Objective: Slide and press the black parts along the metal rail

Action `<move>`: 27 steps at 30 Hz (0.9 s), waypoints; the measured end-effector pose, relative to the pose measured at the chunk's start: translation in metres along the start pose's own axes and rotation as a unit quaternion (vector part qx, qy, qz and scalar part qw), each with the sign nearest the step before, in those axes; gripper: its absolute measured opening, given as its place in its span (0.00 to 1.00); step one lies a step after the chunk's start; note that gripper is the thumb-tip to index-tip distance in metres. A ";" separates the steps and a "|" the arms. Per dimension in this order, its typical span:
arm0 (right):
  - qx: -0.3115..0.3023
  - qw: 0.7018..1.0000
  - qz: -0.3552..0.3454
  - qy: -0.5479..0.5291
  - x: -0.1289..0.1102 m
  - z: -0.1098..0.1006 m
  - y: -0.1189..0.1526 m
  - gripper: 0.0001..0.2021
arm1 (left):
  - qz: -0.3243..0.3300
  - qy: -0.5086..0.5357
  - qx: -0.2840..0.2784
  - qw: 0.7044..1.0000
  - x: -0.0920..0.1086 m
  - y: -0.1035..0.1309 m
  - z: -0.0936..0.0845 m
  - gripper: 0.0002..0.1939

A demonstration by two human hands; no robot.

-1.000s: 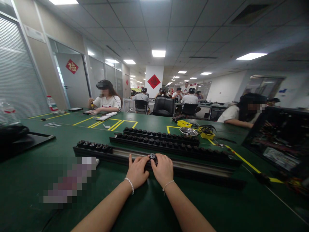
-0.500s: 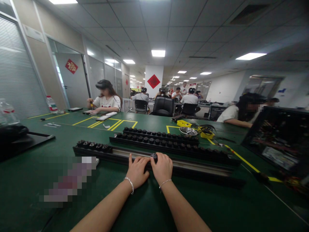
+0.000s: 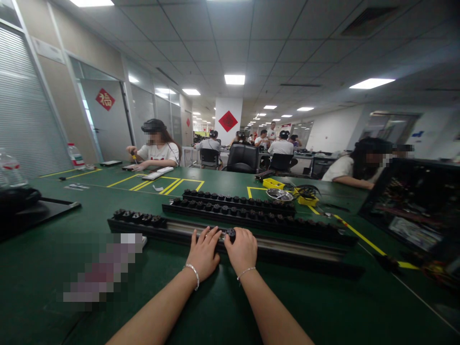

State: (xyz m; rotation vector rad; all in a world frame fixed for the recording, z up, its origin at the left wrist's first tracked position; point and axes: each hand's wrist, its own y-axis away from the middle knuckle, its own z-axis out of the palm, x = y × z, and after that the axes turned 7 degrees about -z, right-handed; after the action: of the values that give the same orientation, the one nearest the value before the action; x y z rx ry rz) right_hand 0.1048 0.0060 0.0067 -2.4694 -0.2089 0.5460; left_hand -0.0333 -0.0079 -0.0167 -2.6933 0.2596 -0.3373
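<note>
A long black rail (image 3: 302,251) lies across the green table, with several black round parts (image 3: 136,216) seated at its left end. My right hand (image 3: 241,249) grips a small black round part (image 3: 230,234) over the middle of this rail. Just left of it, my left hand (image 3: 204,251) rests on the rail's near edge with its fingers spread. Behind are two more black rails (image 3: 233,211) lined with similar round parts.
A blurred-out flat object (image 3: 104,270) lies at the left front. Behind the rails are a metal bowl (image 3: 279,195), yellow trays (image 3: 273,183) and cables. An open black case (image 3: 413,215) stands at the right. Other people sit at tables beyond.
My left hand's fingers have shifted slightly and drawn a little away from the round part. More of the part shows in my right hand, which has barely moved.
</note>
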 end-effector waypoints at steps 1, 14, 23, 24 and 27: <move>0.001 1.000 0.001 0.001 0.001 0.000 0.000 0.13 | -0.001 -0.001 0.001 1.000 0.000 0.000 0.000 0.31; 0.013 0.999 0.039 0.019 0.013 -0.008 -0.001 0.10 | -0.004 0.006 -0.004 1.000 0.003 0.000 -0.004 0.29; 0.002 0.999 0.034 0.021 0.016 -0.011 0.000 0.11 | -0.005 0.004 -0.004 1.000 0.004 0.000 -0.005 0.28; 0.000 0.999 0.034 0.020 0.016 -0.012 0.000 0.11 | -0.005 0.006 -0.003 1.000 0.004 0.000 -0.005 0.28; -0.001 0.999 0.039 0.019 0.016 -0.013 -0.001 0.11 | -0.006 0.007 -0.004 1.000 0.003 0.000 -0.004 0.28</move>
State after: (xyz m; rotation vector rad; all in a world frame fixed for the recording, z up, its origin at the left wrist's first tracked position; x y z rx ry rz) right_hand 0.1245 0.0042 0.0111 -2.4964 -0.0989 0.5321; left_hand -0.0311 -0.0100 -0.0122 -2.7025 0.2485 -0.3602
